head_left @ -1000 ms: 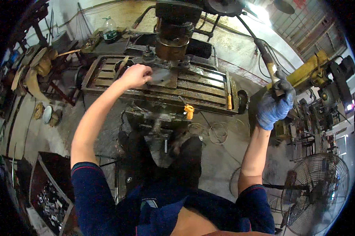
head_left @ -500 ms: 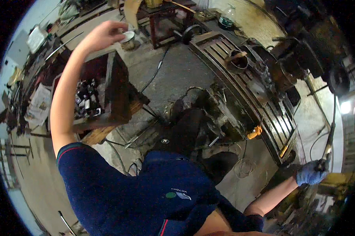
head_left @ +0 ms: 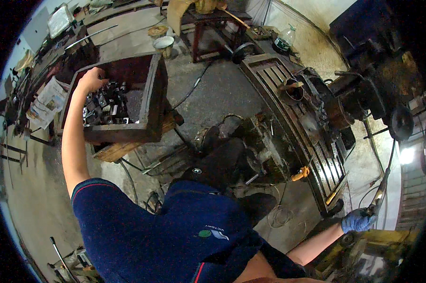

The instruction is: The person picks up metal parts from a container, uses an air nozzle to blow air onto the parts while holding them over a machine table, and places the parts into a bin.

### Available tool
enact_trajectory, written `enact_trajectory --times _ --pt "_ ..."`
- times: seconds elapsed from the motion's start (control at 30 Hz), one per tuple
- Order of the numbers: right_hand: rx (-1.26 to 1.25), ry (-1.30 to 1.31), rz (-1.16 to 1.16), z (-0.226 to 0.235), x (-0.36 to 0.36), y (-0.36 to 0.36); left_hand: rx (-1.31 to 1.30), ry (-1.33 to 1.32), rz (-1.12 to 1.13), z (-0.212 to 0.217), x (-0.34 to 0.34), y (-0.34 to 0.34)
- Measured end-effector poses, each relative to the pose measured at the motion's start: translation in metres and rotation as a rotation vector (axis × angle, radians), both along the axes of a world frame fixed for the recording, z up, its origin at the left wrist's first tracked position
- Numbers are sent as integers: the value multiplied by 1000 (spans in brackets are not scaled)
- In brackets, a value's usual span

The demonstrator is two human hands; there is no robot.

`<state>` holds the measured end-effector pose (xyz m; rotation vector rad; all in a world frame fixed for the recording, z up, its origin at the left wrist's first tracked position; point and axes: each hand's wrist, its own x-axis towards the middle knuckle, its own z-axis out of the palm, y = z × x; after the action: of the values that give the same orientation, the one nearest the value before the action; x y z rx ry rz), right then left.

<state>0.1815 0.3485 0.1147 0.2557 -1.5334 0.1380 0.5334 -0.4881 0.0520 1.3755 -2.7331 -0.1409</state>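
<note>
My bare left hand [head_left: 93, 80] is down inside a dark wooden box [head_left: 149, 89], over its far left part. Its fingers curl together at the edge of a heap of small dark and shiny metal pieces [head_left: 110, 104]; what is between the fingertips, if anything, is hidden. Out to the lower right, my right hand [head_left: 358, 220] wears a blue glove and is closed around the lower end of a slim handle [head_left: 381, 192] with a dark upper part. Between my hands stands a machine with a long slotted metal table [head_left: 288, 122].
An orange fitting [head_left: 300, 174] sits at the slotted table's near edge. A handwheel [head_left: 401, 123] is on the machine at right. Beyond the box are a white bucket [head_left: 164, 43] and a dark stand [head_left: 199, 40]. A coiled wire [head_left: 280, 217] lies on the floor.
My left hand has moved from above the bucket, fingers loosely apart, down into the box. My gloved right hand still grips the handle; the whole view has shifted somewhat.
</note>
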Motion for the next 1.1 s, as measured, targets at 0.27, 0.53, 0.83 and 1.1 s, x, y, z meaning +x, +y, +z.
enact_trajectory --times 0.27,0.53,0.83,1.1 --pt "6 -33 11 20 13 -9 -210 -248 57 14 -11 66" --pt "-136 -62 554 52 31 -47 -294 -417 36 -26 -40 44" --pt "-140 -121 58 62 21 -30 -362 -231 -6 -43 -42 39" --pt "-277 -108 443 72 11 -33 -246 259 -62 9 -41 26"
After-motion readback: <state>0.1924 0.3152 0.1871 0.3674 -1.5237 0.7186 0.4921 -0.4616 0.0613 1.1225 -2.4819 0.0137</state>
